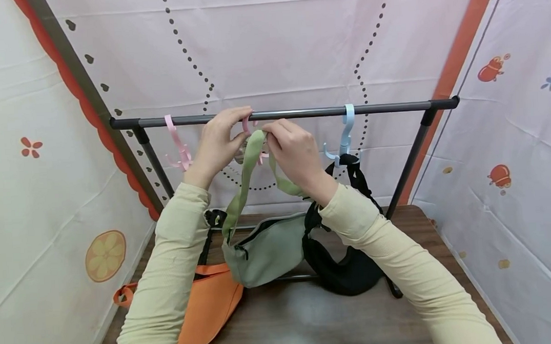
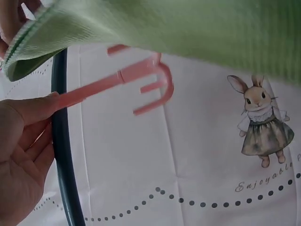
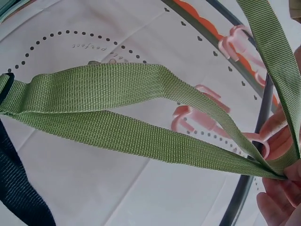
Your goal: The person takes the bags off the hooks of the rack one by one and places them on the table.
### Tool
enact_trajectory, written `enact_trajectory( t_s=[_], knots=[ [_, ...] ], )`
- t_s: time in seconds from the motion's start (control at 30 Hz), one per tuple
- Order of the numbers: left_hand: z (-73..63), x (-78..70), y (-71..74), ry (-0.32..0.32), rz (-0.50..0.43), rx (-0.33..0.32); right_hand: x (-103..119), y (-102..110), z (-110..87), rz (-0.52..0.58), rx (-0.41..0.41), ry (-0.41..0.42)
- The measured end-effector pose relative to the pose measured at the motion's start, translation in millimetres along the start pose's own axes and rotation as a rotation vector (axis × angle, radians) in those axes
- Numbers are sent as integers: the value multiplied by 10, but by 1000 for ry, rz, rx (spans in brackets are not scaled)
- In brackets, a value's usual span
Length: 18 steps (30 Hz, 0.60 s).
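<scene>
Patterned fabric walls (image 1: 500, 234) closed in the left, right and far sides of the wooden table (image 1: 300, 319), whose top ran towards the near side. A dark bar (image 1: 300, 113) crossed above it, one stretch separating the hands from the blue hook (image 1: 346, 133) on the right, another running left to a pink hook (image 1: 177, 140).

The grey-green bag (image 1: 272, 251) hung below the hands, between the orange bag (image 1: 212, 310) at near left and the black bag (image 1: 349, 274) on the right; its unzipped mouth gaped darkly, contents indiscernible. Its light-green strap (image 1: 241, 194) was flat, ribbed webbing, folded at the top.

The left hand (image 1: 220, 138) pinched the middle pink hook (image 2: 134, 72) at the bar, thumb on its shank. The right hand (image 1: 295, 150), fingers closed, pinched the strap just beside that hook; whether strap and hook touched could not be told.
</scene>
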<state>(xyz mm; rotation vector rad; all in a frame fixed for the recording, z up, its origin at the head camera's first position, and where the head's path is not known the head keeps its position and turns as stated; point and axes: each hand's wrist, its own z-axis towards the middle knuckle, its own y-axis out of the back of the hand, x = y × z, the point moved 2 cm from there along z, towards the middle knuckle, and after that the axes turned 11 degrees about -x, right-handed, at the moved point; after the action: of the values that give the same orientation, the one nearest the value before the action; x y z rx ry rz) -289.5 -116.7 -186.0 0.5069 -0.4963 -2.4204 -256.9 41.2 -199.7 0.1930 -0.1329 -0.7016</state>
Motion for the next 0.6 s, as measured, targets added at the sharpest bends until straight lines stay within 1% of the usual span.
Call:
enact_trajectory(
  t_s=[0.13,0.23,0.33,0.43,0.5,0.6],
  knots=[
    [-72,-8,19,4,-20,2,55,20,-47,23,2,19],
    [-161,-18,54,1,-20,-16,81,27,-96,36,5,22],
    [-297,-47,109,-11,-21,-43,103,42,-132,41,7,17],
    [-497,-99,153,-4,-29,-46,121,58,-151,45,15,19],
    [-666,-132,153,38,-36,-28,127,69,-156,50,19,21],
    [-954,-161,127,148,-55,13,131,83,-155,49,14,27]
  ],
)
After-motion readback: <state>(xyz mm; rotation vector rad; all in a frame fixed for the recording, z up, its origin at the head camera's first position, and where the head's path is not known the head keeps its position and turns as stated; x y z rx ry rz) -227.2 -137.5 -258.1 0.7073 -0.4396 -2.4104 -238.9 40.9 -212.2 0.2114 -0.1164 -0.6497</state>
